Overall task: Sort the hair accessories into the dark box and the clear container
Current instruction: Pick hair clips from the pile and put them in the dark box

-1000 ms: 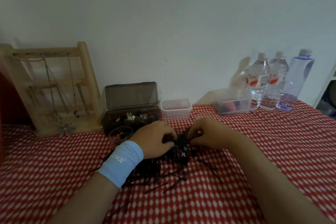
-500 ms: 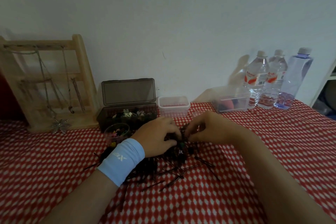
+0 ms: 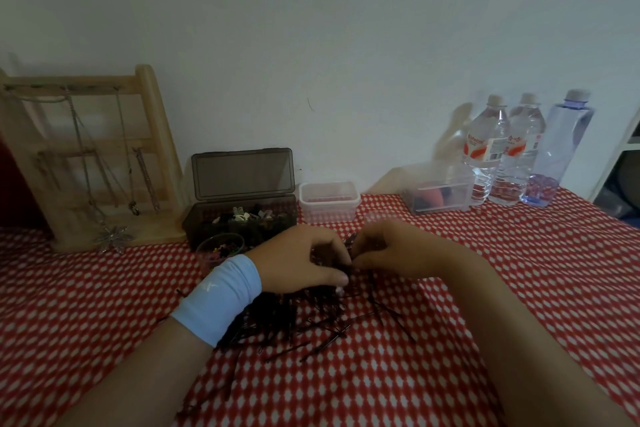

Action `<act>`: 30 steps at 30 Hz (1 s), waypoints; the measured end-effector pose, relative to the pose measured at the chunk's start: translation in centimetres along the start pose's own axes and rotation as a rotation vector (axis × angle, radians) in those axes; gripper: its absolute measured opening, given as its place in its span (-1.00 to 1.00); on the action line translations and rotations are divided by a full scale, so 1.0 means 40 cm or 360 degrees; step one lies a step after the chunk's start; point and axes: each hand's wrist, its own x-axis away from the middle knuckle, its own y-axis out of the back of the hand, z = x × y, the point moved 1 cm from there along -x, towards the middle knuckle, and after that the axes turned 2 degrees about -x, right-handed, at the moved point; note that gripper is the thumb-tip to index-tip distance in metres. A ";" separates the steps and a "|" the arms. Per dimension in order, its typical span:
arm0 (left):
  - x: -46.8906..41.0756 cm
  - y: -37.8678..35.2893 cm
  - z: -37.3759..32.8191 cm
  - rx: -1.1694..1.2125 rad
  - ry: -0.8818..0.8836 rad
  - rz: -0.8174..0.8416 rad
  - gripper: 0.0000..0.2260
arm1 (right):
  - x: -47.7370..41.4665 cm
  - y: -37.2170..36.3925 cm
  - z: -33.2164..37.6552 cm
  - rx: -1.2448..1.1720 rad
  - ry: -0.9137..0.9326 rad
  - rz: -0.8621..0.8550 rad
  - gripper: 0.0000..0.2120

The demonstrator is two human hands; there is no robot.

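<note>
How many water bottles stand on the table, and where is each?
3, in a row against the wall at far right: a red-labelled bottle leftmost; a second red-labelled bottle in the middle; a blue-tinted bottle rightmost. None appears hidden.

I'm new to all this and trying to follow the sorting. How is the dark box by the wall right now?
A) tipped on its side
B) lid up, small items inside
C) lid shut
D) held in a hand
B: the dark box stands with its lid raised upright and small clips showing inside, behind the left hand and right hand, which hold hairpins.
</note>
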 end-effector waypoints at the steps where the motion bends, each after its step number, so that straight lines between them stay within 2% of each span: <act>1: 0.000 0.004 0.000 0.0080 0.0007 -0.0032 -0.84 | -0.001 0.000 -0.002 -0.0007 -0.0020 -0.0018 -0.93; 5: 0.003 0.016 0.006 0.0222 0.0089 -0.0099 -0.80 | 0.000 0.000 -0.003 -0.0194 -0.0046 -0.0083 -0.93; 9: 0.002 0.024 0.003 -0.0145 0.0102 -0.0092 -0.67 | 0.003 -0.001 0.004 -0.0439 -0.0070 -0.0100 -0.83; 13: 0.001 0.000 -0.010 -0.0390 0.0051 0.0068 -0.88 | 0.000 -0.002 0.002 -0.0423 -0.0108 -0.0148 -0.75; 17: -0.006 -0.017 -0.010 -0.0587 0.0027 0.0152 -0.84 | 0.000 -0.008 0.003 -0.0319 -0.0072 -0.0097 -0.77; 21: -0.002 -0.017 -0.010 -0.0571 0.0031 0.0180 -0.87 | -0.001 -0.009 0.006 -0.0286 0.0046 -0.0097 -0.69; 26: 0.011 0.002 -0.017 -0.0414 0.0043 0.0071 -0.92 | -0.002 -0.008 0.013 -0.0372 0.0117 -0.0186 -0.69; 30: 0.019 0.076 0.005 -0.0334 0.0138 -0.0218 -0.92 | -0.009 -0.017 0.025 -0.0508 0.0153 -0.0277 -0.69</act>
